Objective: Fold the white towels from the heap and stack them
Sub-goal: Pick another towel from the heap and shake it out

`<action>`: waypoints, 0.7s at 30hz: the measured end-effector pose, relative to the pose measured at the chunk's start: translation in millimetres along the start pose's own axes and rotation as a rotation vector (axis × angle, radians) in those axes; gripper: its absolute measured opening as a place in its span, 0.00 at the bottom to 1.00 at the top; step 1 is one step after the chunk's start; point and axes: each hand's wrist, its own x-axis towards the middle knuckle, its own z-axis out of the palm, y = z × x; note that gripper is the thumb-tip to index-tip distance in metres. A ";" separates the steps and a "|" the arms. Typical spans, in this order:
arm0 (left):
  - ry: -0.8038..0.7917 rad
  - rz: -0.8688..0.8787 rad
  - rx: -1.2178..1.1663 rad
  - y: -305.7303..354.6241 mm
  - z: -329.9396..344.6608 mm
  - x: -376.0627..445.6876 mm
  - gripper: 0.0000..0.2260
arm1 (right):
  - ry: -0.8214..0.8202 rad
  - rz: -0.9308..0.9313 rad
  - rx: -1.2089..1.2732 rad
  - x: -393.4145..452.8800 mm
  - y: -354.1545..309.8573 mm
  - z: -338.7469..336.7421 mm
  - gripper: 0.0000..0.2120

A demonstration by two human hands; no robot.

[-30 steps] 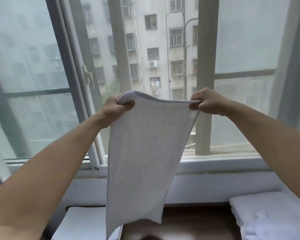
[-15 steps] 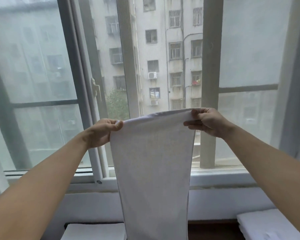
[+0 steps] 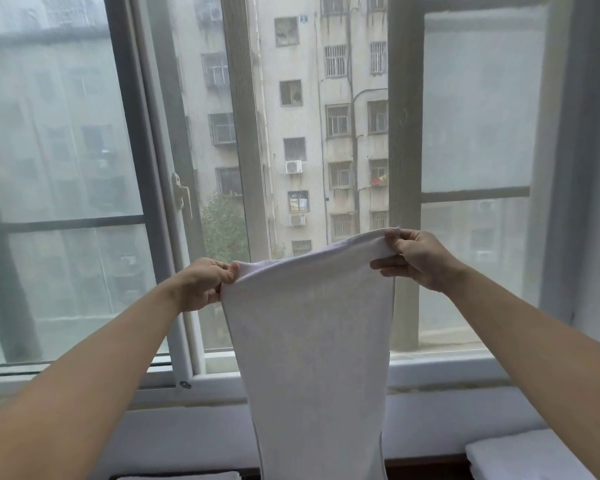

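Here, the white towel hung lengthwise in the air before the window. The left hand and the right hand each pinched 1 upper corner, fingers clamped on the cloth. More white towels lay at lower right.

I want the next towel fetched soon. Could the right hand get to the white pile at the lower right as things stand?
Probably not yet. The right hand is shut on the towel it holds up with the left hand. Nothing blocks the way down to the white pile.
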 end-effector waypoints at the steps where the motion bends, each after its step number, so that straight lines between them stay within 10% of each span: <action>1: 0.034 0.013 0.019 0.6 2.0 1.3 0.11 | 0.002 -0.003 -0.005 0.6 -1.1 -1.0 0.08; 11: 0.367 0.311 0.247 35.9 23.9 14.8 0.03 | 0.031 -0.042 0.034 12.9 -30.3 -2.5 0.09; 21: 0.275 0.322 0.007 21.5 33.0 -27.6 0.04 | 0.075 -0.083 -0.005 -26.0 -17.9 -6.4 0.08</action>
